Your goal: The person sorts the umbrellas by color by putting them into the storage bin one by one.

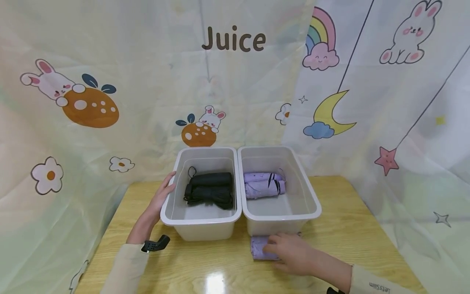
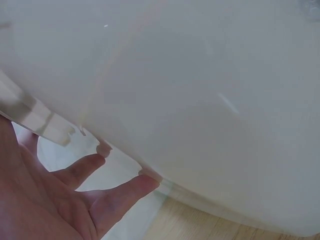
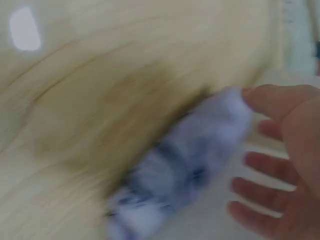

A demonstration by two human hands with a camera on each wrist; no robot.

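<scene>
At the left bin (image 1: 200, 221), my left hand (image 1: 161, 198) rests against the outer side, its fingertips touching just by the rim. The left wrist view shows those fingers (image 2: 125, 197) extended against the white plastic. Two black folded umbrellas (image 1: 209, 190) lie inside that bin. The right bin (image 1: 282, 217) holds two lavender folded umbrellas (image 1: 264, 185). Another lavender folded umbrella (image 1: 258, 248) lies on the table before the right bin, with my right hand (image 1: 293, 255) over its right part. In the blurred right wrist view, the thumb touches this umbrella's end (image 3: 185, 155) while the other fingers are spread apart from it.
Both bins stand side by side on a wooden table (image 1: 198, 265), close to its back edge. Behind and around hangs a printed cloth (image 1: 147, 102) with rabbits, flowers and the word Juice.
</scene>
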